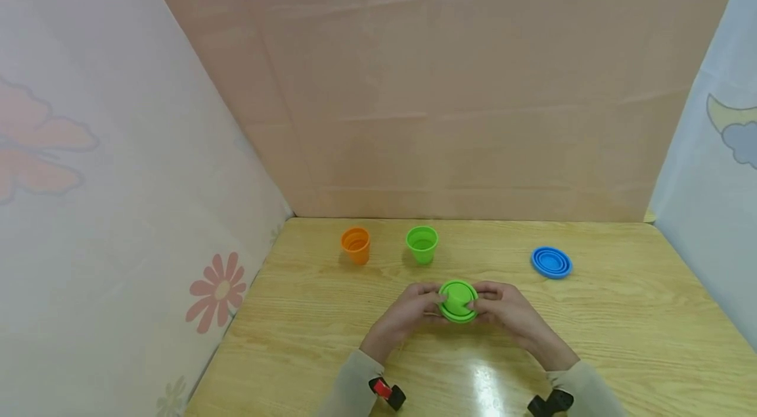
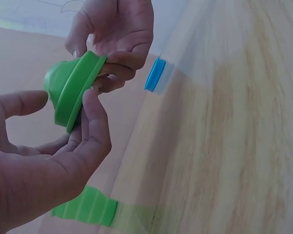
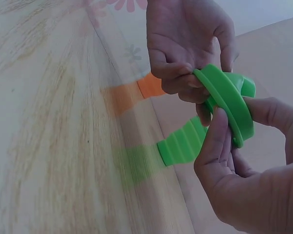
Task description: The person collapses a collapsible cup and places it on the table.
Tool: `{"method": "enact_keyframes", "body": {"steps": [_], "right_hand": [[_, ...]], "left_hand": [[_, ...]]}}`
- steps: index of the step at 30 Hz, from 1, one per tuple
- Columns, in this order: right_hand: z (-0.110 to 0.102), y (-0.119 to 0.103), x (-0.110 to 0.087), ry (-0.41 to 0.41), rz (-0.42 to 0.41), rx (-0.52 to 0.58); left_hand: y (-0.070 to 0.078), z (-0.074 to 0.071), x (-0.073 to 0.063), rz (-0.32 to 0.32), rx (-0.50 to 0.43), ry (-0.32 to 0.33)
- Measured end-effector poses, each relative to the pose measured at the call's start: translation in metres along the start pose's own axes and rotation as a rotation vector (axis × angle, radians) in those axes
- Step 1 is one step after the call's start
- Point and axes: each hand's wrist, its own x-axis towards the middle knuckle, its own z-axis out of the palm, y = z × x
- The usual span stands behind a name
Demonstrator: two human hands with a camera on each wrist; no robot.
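Observation:
Both hands grip a partly folded green collapsible cup (image 1: 458, 299) above the table. My left hand (image 1: 409, 310) pinches its left side and my right hand (image 1: 512, 313) its right side, thumbs pressing on the raised middle part. In the left wrist view the cup (image 2: 71, 92) is tilted, its wide rim turned toward the table and the narrower part bulging out on the thumb side. The right wrist view shows fingers (image 3: 215, 141) under the rim and a dent in the narrower part near the right thumb. The cup's inside is hidden.
An orange collapsible cup (image 1: 355, 246) and another green one (image 1: 422, 245) stand opened out at the back of the wooden table (image 1: 284, 338). A blue one (image 1: 551, 263) lies folded flat at the back right. Cloth walls (image 1: 449, 88) enclose the back and sides.

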Motion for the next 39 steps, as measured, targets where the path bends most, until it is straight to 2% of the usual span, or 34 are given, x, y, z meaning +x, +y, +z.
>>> {"method": "enact_keyframes", "body": {"steps": [5, 13, 17, 22, 27, 30, 35, 39], "right_hand": [[0.001, 0.002, 0.000, -0.009, 0.003, -0.002], [0.002, 0.006, 0.001, -0.038, 0.011, 0.003], [0.005, 0.010, 0.003, -0.017, 0.018, -0.043], [0.012, 0.012, 0.005, 0.057, 0.027, -0.105], [0.018, 0.010, 0.004, 0.120, 0.034, -0.116], [0.020, 0.010, 0.004, 0.155, 0.047, -0.126], [0.021, 0.012, 0.004, 0.210, 0.067, -0.134], [0.019, 0.009, 0.004, 0.219, 0.069, -0.124]], "left_hand": [[0.002, 0.000, -0.003, -0.009, 0.026, 0.023], [0.001, 0.003, -0.004, -0.009, 0.110, 0.105], [-0.001, 0.007, -0.006, -0.011, 0.147, 0.187], [-0.004, 0.021, -0.005, 0.000, 0.230, 0.310], [-0.004, 0.032, -0.003, 0.016, 0.287, 0.380], [-0.003, 0.034, -0.003, 0.019, 0.299, 0.387], [-0.002, 0.036, -0.005, 0.037, 0.273, 0.354], [-0.001, 0.032, -0.005, 0.039, 0.179, 0.292]]}}
